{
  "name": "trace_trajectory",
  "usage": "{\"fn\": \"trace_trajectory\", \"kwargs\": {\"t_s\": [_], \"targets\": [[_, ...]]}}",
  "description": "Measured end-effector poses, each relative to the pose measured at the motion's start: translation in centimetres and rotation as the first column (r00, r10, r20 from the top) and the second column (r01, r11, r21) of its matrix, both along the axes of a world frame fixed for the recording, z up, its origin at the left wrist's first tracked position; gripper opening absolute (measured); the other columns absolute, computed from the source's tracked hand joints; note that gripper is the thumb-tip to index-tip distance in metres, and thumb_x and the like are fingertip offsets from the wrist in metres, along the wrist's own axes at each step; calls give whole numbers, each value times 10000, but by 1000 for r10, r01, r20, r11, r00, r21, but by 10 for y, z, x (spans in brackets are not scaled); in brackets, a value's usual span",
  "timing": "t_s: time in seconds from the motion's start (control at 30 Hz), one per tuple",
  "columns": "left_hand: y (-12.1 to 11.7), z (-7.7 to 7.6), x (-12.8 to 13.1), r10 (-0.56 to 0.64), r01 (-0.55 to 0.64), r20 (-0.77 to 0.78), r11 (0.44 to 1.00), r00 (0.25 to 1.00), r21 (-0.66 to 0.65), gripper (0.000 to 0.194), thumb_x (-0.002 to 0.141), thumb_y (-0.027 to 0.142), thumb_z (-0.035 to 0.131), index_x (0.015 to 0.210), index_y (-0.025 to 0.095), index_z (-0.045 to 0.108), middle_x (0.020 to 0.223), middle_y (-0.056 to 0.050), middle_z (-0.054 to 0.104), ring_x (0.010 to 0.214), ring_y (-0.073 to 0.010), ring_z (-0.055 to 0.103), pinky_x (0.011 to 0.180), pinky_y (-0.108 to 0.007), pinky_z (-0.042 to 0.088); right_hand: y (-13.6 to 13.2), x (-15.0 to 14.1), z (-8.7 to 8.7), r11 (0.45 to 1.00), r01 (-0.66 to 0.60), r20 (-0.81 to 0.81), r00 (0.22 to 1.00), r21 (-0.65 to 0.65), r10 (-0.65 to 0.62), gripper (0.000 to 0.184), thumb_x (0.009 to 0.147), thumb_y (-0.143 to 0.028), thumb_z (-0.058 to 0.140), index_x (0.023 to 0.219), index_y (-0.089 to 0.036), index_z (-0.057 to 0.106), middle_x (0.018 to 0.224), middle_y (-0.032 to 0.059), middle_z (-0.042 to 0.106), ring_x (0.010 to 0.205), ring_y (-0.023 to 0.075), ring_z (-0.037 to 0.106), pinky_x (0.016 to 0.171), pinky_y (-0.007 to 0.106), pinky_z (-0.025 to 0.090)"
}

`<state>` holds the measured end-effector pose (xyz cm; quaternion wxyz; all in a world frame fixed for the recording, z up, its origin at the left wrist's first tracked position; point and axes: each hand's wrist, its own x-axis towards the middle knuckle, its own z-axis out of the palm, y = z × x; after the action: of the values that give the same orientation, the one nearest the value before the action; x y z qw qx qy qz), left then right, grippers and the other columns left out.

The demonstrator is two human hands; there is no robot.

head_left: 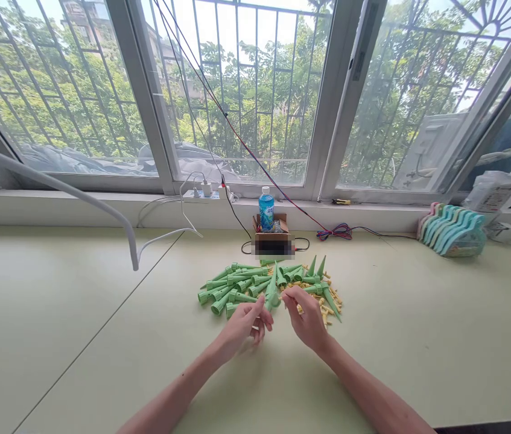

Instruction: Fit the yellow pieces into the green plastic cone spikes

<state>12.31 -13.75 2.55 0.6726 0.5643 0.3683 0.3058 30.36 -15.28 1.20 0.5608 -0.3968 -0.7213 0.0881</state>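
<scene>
In the head view, a pale table stands below barred windows, and a green spiked piece points up between the two hands, in front of more green pieces and small yellow pegs. The left hand, half curled, grips it between thumb and fingers; the right hand is nearly closed in a pinch beside it. Whatever sits in that pinch is too small to make out, and a dark object behind the heap is pixelated.
</scene>
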Motion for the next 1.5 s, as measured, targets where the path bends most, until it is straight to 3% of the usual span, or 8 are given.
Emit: {"fn": "trace_trajectory", "kwargs": {"t_s": [0.17, 0.4, 0.53, 0.77, 1.07, 1.27, 1.37, 1.5], "targets": [[-2, -2, -1, -100, 113, 84, 981, 991, -160, 644, 824, 710, 494, 708, 101, 668, 663, -61, 621, 410, -78, 458, 342, -190, 324, -1, -1, -1, 994, -109, 63, 992, -10, 109, 228, 1011, -248, 409, 872, -206, 584, 746, 29, 565, 631, 151, 511, 579, 257, 400], [2, -6, -4, -73, 94, 146, 986, 987, -137, 506, 858, 594, 571, 782, 102, 662, 655, -41, 619, 401, -52, 427, 360, -170, 328, 1, -1, -4, 988, -149, 71, 986, -43, 152, 174, 1000, -234, 438, 909, -206, 584, 764, 30, 574, 631, 147, 514, 569, 250, 385], [3, -4, -4, -56, 57, 98, 998, 994, -11, 389, 850, 522, 632, 793, 137, 608, 487, 37, 516, 386, -64, 422, 386, -167, 343, 1, 0, -6, 989, -144, 73, 987, -45, 147, 178, 1000, -226, 428, 891, -202, 566, 749, 25, 566, 637, 150, 508, 587, 252, 390], [-2, -2, -1, 65, -52, -38, 957, 997, 287, 301, 791, 396, 728, 930, 161, 599, 486, 79, 480, 398, -85, 462, 392, -179, 372, 1, 0, -6, 991, -122, 90, 988, -57, 127, 207, 999, -220, 411, 836, -202, 538, 725, 20, 558, 619, 148, 494, 576, 247, 371], [-8, 0, 1, 166, -104, -69, 839, 984, 534, 208, 856, 362, 637, 983, 199, 658, 904, -26, 574, 578, -87, 511, 471, -196, 484, 1, -1, -6, 993, -108, 78, 991, -57, 112, 230, 995, -221, 415, 796, -197, 528, 704, 13, 554, 607, 136, 485, 569, 235, 378], [-6, -4, 2, 177, -146, -40, 903, 983, 404, 368, 821, 447, 670, 1078, 202, 573, 844, -6, 590, 504, -82, 525, 401, -184, 440, 1, -1, -7, 998, -49, 48, 998, -28, 51, 226, 995, -222, 420, 807, -194, 543, 698, 10, 549, 601, 135, 482, 567, 241, 379], [-3, -6, 3, 178, -171, 7, 934, 984, 315, 376, 823, 537, 634, 855, 165, 591, 695, 19, 549, 439, -82, 515, 363, -180, 388, 1, 0, -6, 1000, -21, 14, 1000, -5, 21, 213, 996, -212, 423, 819, -197, 540, 710, 14, 547, 621, 140, 487, 584, 245, 384], [-1, 0, 2, 38, -38, 1, 999, 999, 27, 623, 853, 683, 467, 642, 119, 624, 537, -16, 549, 394, -100, 499, 365, -200, 366, 0, 0, -6, 999, -29, 9, 1000, 17, 29, 203, 995, -197, 425, 827, -200, 539, 714, 15, 540, 627, 143, 480, 587, 249, 381]]}}
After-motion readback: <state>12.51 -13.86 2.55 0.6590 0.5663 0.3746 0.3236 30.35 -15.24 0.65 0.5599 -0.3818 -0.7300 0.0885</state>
